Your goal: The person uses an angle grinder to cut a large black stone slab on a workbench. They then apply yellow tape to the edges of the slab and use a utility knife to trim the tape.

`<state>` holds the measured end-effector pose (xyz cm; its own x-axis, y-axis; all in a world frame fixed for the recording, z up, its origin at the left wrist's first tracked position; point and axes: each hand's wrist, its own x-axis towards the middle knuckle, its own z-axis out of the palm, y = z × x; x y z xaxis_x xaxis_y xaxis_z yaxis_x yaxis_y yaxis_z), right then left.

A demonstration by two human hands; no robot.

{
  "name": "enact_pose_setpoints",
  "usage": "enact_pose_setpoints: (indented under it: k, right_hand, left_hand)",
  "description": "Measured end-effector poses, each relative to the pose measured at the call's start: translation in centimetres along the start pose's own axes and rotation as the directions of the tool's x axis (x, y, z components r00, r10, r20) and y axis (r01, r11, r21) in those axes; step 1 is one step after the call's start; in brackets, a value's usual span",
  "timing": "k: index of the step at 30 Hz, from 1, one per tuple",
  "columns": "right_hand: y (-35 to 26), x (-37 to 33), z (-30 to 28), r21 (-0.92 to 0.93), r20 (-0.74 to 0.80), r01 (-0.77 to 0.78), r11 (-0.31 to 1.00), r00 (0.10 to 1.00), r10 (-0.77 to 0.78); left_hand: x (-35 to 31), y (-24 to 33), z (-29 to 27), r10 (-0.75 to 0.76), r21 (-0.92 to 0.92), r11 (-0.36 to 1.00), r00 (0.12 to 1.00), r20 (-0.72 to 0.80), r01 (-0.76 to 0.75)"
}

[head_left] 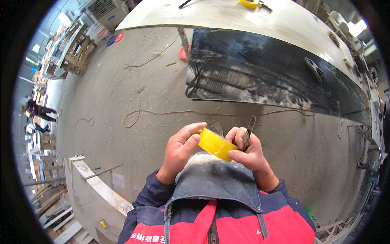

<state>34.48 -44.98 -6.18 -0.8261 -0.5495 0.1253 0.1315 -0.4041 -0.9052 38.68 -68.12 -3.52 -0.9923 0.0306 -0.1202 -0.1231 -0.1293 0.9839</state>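
Observation:
A yellow roll of tape (216,144) is held between both hands in front of my chest. My left hand (180,149) grips its left side, thumb and fingers pressed on the rim. Gripping the right side of the roll is my right hand (248,149), which also holds a utility knife (248,130) whose blade points upward. Below the hands are my dusty dark apron and red-and-navy jacket.
A long glossy black panel (276,77) leans against a pale slab table (227,16) ahead, with another yellow tape roll (248,3) on top. Cords (162,112) trail over the concrete floor. A stone slab (93,191) stands at lower left. People work far left (36,110).

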Motion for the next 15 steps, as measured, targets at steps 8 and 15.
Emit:
enact_pose_setpoints:
  k: [8,15]
  right_hand:
    - [-0.1,13.9,0.8,-0.116,-0.032,-0.057,0.992,0.998,0.053]
    - [2.7,21.7,2.8,-0.415,-0.254,-0.047,0.909,0.965,-0.066]
  left_hand:
    - [10.4,3.3,-8.2,0.031,-0.073,0.997,0.999,-0.023,-0.032]
    - [21.3,4.1,-15.3,-0.09,-0.092,0.989,0.969,0.23,0.113]
